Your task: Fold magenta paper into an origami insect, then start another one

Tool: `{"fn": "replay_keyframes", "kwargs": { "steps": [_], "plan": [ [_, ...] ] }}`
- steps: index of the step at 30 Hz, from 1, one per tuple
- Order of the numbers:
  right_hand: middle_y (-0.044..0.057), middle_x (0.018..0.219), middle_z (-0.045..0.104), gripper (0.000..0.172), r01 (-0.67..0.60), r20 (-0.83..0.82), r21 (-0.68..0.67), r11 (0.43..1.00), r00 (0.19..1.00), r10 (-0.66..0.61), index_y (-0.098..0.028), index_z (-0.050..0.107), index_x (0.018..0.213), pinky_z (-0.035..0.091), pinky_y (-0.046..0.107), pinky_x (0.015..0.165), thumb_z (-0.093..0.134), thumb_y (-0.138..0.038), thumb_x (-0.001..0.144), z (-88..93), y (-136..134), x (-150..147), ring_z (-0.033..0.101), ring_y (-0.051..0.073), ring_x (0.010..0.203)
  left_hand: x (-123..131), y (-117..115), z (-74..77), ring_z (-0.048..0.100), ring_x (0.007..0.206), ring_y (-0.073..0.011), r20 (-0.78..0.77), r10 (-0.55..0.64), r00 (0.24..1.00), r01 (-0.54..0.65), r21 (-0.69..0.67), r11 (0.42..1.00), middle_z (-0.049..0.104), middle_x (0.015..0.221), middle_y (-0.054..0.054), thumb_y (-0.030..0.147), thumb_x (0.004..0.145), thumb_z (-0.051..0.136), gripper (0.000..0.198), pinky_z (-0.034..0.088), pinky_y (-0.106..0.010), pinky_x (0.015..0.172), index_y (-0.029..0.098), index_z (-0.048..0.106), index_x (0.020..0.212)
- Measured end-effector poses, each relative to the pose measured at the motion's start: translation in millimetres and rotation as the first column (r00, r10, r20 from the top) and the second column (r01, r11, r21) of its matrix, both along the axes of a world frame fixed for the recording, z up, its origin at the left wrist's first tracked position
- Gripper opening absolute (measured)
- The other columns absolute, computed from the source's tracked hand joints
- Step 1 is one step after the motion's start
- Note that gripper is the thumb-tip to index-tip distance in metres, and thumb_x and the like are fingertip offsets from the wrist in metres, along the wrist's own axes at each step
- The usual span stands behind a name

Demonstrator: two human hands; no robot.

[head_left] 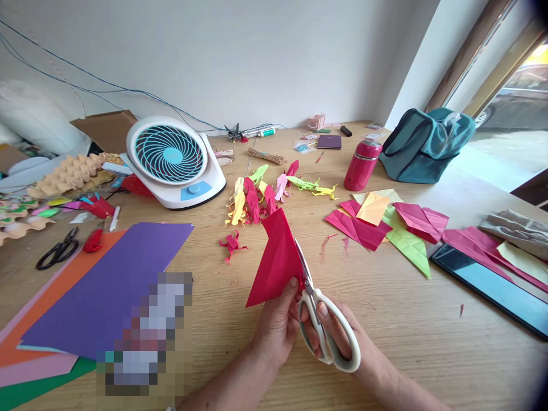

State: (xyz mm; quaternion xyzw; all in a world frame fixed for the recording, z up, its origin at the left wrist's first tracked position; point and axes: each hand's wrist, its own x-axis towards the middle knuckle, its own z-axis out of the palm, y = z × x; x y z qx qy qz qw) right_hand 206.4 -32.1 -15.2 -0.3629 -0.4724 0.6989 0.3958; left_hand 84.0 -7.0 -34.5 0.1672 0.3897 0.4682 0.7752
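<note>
My left hand (pixel 278 325) pinches a folded sheet of red paper (pixel 277 260) by its lower right corner, thumb on top. In my right hand (pixel 338 328) is a pair of scissors (pixel 314 299) with white and grey handles, fingers through the loops. The blades lie along the right edge of the red paper and look nearly closed; whether paper is between them I cannot tell. Beyond the paper, several folded paper figures (pixel 252 200) in red, yellow, green and pink stand grouped. A single small red paper figure (pixel 232 245) lies to the left.
Coloured paper sheets (pixel 107 279) lie at left, with black-handled scissors (pixel 60 251) near them. A fan (pixel 171 162) stands behind. Creased papers (pixel 359 228), a red bottle (pixel 363 165), a phone (pixel 492 288) and a teal bag (pixel 423 148) are at right. A blurred patch hides something lower left.
</note>
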Motion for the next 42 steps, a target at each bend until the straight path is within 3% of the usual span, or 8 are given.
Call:
{"fn": "replay_keyframes", "kwargs": {
  "steps": [6, 10, 17, 26, 33, 42],
  "plan": [
    [-0.003, 0.057, 0.049, 0.050, 0.003, 0.000, 0.030, 1.000, 1.000, -0.003, -0.017, 0.059, 0.101, 0.038, 0.023, 0.047, 0.043, -0.063, 0.094, 1.7, -1.1, -0.3, 0.045, 0.011, 0.048, 0.2, 1.8, 2.6, 0.053, 0.031, -0.0159, 0.001, 0.009, 1.000, -0.009, -0.008, 1.000, 0.049, 0.044, 0.005, 0.063, 0.055, 0.083, 0.055, 0.040, -0.026, 0.027, 0.015, 0.059, 0.067],
    [-0.003, 0.057, 0.050, 0.048, -0.002, -0.016, 0.040, 0.999, 1.000, 0.003, -0.017, 0.058, 0.103, 0.038, 0.023, 0.047, 0.043, -0.062, 0.095, 0.0, -0.3, -0.8, 0.045, 0.011, 0.048, 0.5, 1.6, 3.7, 0.052, 0.031, -0.0149, -0.018, 0.033, 0.999, -0.033, -0.018, 0.999, 0.049, 0.044, 0.005, 0.056, 0.053, 0.087, 0.052, 0.041, -0.025, 0.026, 0.014, 0.059, 0.065],
    [-0.003, 0.059, 0.051, 0.044, 0.003, -0.041, 0.038, 0.999, 0.999, -0.001, -0.017, 0.057, 0.106, 0.038, 0.023, 0.048, 0.043, -0.058, 0.097, -5.1, 0.7, 0.5, 0.046, 0.011, 0.049, 1.3, -0.8, -0.6, 0.051, 0.027, -0.0183, -0.050, -0.024, 0.998, 0.024, -0.004, 1.000, 0.048, 0.041, 0.003, 0.060, 0.059, 0.082, 0.053, 0.042, -0.030, 0.024, 0.016, 0.051, 0.053],
    [-0.004, 0.059, 0.048, 0.052, 0.000, -0.036, -0.003, 1.000, 0.999, 0.000, -0.017, 0.058, 0.104, 0.037, 0.022, 0.046, 0.048, -0.066, 0.091, -3.5, -1.1, 0.0, 0.045, 0.010, 0.049, 0.7, -0.2, 1.9, 0.052, 0.031, -0.0151, -0.057, 0.039, 0.998, -0.039, -0.009, 0.999, 0.047, 0.043, 0.006, 0.057, 0.057, 0.085, 0.051, 0.045, -0.027, 0.028, 0.016, 0.056, 0.063],
    [-0.003, 0.058, 0.048, 0.055, 0.005, -0.035, -0.004, 1.000, 0.999, -0.006, -0.018, 0.059, 0.103, 0.037, 0.023, 0.047, 0.044, -0.069, 0.090, 0.3, 0.4, -1.1, 0.045, 0.011, 0.049, 1.6, -2.7, -1.0, 0.052, 0.027, -0.0167, -0.009, -0.063, 0.998, 0.063, 0.051, 0.997, 0.050, 0.041, 0.001, 0.062, 0.066, 0.077, 0.056, 0.042, -0.028, 0.025, 0.018, 0.047, 0.050],
    [-0.004, 0.058, 0.047, 0.051, 0.011, -0.039, 0.006, 1.000, 0.999, -0.011, -0.017, 0.058, 0.104, 0.036, 0.024, 0.047, 0.044, -0.065, 0.093, -2.7, -1.3, -0.3, 0.044, 0.011, 0.049, 2.4, -1.3, -0.5, 0.052, 0.028, -0.0160, -0.016, -0.037, 0.999, 0.037, 0.052, 0.998, 0.050, 0.043, 0.003, 0.059, 0.066, 0.079, 0.053, 0.042, -0.028, 0.026, 0.017, 0.049, 0.053]
  ]
}}
